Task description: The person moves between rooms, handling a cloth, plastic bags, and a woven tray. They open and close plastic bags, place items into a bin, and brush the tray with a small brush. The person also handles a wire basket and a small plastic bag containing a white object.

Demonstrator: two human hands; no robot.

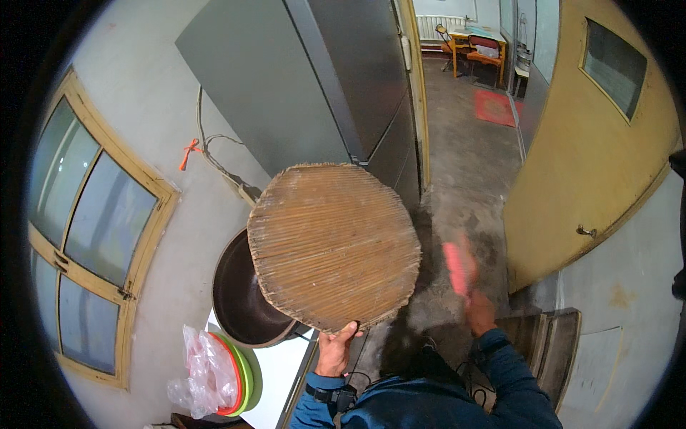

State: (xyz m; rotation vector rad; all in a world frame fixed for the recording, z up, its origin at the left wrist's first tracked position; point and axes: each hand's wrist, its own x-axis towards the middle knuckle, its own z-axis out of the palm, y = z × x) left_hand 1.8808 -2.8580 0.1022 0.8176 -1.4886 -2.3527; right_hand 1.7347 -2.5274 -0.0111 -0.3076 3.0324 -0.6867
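Observation:
My left hand [335, 351] grips the lower edge of a round, flat mat of brown plant stalks [335, 246], thumb on its upper face. The mat has a rough, frayed rim and hides part of a dark wok-like pan [241, 289] below it. Off to the right, apart from the mat, my right hand [478, 313] holds a pink brush-like tool [456, 268]. Motion blurs both the tool and the hand, so the tool's exact kind is unclear.
A grey refrigerator [370, 75] stands ahead. Green and red plastic basins [246, 381] with a clear plastic bag [201, 375] sit on a white countertop [278, 370]. At right are a yellow door [568, 177] and wooden boards [544, 343] against the wall. A doorway shows a table [477, 35].

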